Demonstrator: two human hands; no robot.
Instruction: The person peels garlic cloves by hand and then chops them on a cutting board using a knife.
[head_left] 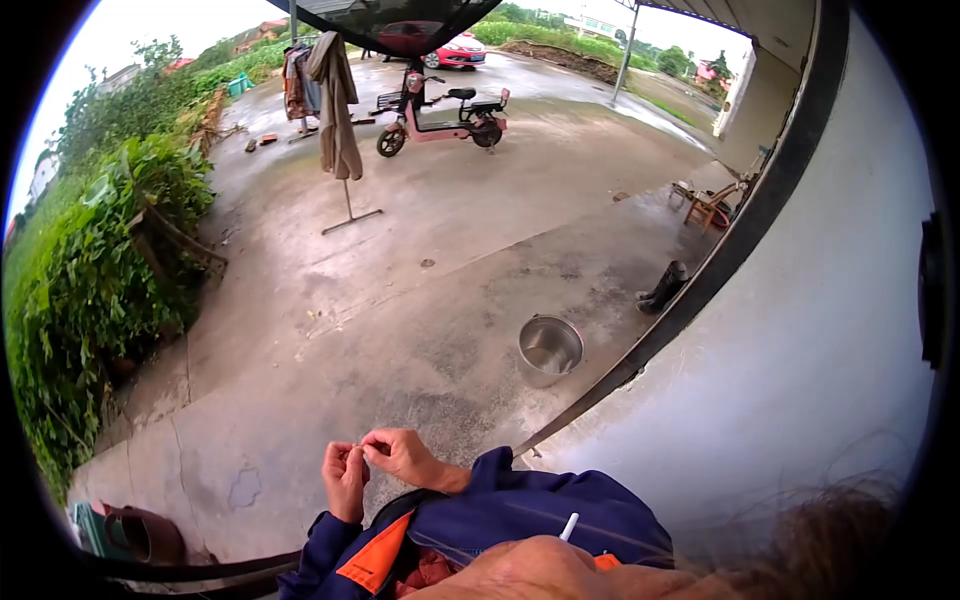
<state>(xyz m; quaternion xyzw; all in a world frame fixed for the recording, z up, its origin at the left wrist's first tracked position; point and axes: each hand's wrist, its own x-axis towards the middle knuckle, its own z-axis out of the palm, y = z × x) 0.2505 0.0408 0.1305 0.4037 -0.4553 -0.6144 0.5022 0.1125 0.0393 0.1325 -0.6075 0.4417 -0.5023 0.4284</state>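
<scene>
My left hand (345, 478) and my right hand (402, 456) meet low in the head view, in front of my dark blue jacket (560, 500) with orange trim. The fingertips of both are pinched together and nearly touch each other. Whatever lies between them is too small to make out. A white stick-like piece (569, 526) shows near the jacket's collar. Beyond my hands, to the right on the concrete floor, stands a metal bucket (550, 346).
A white wall (760, 330) with a dark edge runs along the right. Black boots (663, 287) and a wooden chair (708, 205) stand beside it. Farther off are a coat rack (340, 110), a pink scooter (445, 125) and a red car (462, 50). Green bushes (90, 300) line the left.
</scene>
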